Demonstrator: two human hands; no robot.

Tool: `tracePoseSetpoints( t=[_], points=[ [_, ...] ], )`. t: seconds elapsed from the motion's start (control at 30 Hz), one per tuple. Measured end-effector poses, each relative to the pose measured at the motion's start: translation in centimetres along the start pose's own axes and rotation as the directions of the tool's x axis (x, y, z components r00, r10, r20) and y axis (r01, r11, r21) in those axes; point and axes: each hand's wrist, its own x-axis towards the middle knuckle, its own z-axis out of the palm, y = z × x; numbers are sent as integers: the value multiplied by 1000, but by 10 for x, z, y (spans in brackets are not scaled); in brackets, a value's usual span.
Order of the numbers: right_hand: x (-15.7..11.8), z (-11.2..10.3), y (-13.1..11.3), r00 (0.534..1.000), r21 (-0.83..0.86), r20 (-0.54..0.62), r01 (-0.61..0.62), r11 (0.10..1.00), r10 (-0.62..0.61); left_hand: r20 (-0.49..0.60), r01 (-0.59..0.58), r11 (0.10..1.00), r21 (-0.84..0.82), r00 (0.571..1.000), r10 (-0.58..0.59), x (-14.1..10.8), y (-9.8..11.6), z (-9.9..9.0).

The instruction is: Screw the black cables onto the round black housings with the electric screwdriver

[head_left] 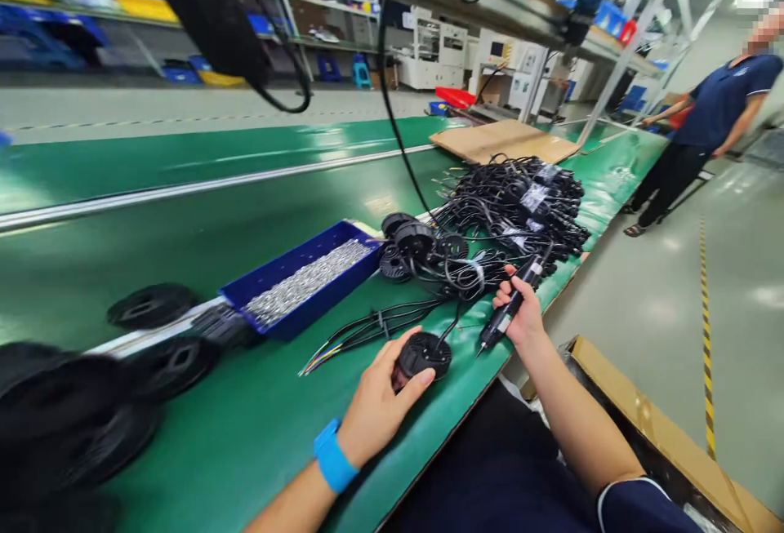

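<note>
My left hand (385, 390), with a blue band at the wrist, is wrapped round a round black plastic housing (424, 357) that rests on the green bench top. A black cable rises from the housing's top toward the cable bundle. In my right hand (519, 308) is a black electric screwdriver (513, 302), tilted so its bit points down and left, close to the bench and right of the housing. Several black cables with coloured bare wire ends (322, 360) lie left of the housing. More round black housings (413, 241) are stacked just beyond.
A blue bin (306, 304) of small metal screws stands left of centre. A large heap of black cables (514, 198) lies behind the screwdriver. Black round parts (55, 419) crowd the left. Cardboard (502, 141) lies farther back. A person (710, 125) stands at right; a cable hangs overhead.
</note>
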Motion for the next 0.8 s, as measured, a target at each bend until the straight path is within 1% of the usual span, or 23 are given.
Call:
tracePoseSetpoints(
  t=[0.07,0.17,0.43,0.67,0.8],
  points=[
    [1,-1,-3,1000,18,8,-19,1000,19,46,53,995,-89,998,-49,-2,3,3],
    [-1,-1,-7,999,37,22,-25,999,24,100,99,978,-185,992,-82,-5,6,5],
    [-11,7,-12,999,33,33,-14,999,13,175,175,927,-333,977,-122,-13,10,6],
    [-15,12,-16,998,4,37,-49,999,49,239,207,867,-452,965,-106,-18,16,6],
    [-18,13,-18,997,-4,44,-60,998,60,265,232,838,-493,958,-110,-21,16,6]
  ],
)
